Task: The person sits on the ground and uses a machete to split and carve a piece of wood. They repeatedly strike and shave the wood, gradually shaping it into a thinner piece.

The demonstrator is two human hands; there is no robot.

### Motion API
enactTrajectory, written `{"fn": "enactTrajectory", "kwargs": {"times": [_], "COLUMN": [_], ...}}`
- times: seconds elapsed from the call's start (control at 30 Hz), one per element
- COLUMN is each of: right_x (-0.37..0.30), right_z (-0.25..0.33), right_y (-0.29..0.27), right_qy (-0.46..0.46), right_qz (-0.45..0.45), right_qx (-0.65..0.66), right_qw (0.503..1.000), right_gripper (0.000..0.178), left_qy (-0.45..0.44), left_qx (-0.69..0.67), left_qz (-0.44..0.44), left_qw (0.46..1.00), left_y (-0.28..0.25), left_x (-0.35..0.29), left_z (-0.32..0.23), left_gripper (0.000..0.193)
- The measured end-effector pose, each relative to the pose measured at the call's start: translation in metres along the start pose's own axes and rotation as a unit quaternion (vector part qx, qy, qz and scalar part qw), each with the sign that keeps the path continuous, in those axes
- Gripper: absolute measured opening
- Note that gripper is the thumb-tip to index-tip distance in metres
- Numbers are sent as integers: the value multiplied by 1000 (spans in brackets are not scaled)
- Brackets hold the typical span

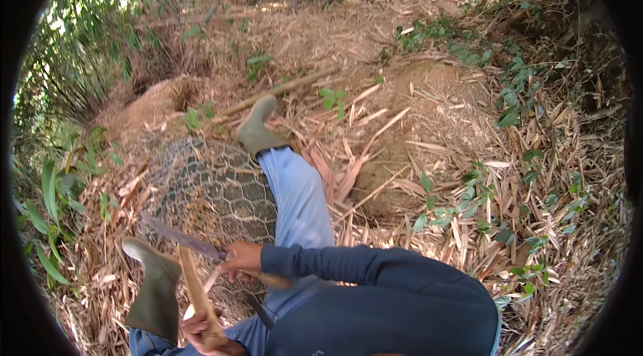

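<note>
My right hand (pixel 242 259) is closed round the wooden handle of a machete (pixel 182 235). Its long dark blade points left and slightly away from me. In my left hand (pixel 204 337), near the lower edge, is a split piece of bamboo (pixel 192 281), slanting up and away. The blade crosses the far end of the bamboo; whether its edge bites in I cannot tell. A pale sliver (pixel 211 280) sticks out beside the bamboo, below the right hand.
My legs are spread, with green rubber boots (pixel 155 289) on both feet. Between them lies a mat or sack with a hexagonal mesh pattern (pixel 221 205). Dry bamboo leaves and sheaths (pixel 455 148) litter the ground. Beyond lies a bamboo pole (pixel 284 88); leafy plants (pixel 50 222) grow at left.
</note>
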State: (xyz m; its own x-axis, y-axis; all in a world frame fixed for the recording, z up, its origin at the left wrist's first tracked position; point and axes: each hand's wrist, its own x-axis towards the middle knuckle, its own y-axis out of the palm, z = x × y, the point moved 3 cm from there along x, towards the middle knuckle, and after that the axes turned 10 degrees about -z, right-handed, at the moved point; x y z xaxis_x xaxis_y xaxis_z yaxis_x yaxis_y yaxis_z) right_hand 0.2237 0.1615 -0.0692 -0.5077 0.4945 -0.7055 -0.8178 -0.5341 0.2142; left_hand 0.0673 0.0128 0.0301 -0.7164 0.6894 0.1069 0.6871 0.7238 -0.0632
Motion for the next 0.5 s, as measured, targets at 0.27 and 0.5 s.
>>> {"fn": "enactTrajectory", "kwargs": {"times": [0.27, 0.5], "right_x": [32, 25], "right_z": [-3, -5], "right_y": [2, -21], "right_qy": [-104, -131], "right_qz": [-107, -209], "right_qx": [123, 88], "right_qw": [981, 965], "right_gripper": [20, 35], "left_qy": [-188, -186], "left_qx": [38, 68], "left_qz": [250, 334], "left_qw": [949, 921], "left_y": [-5, 0], "left_x": [-42, -35], "left_z": [64, 83], "left_gripper": [41, 45]}}
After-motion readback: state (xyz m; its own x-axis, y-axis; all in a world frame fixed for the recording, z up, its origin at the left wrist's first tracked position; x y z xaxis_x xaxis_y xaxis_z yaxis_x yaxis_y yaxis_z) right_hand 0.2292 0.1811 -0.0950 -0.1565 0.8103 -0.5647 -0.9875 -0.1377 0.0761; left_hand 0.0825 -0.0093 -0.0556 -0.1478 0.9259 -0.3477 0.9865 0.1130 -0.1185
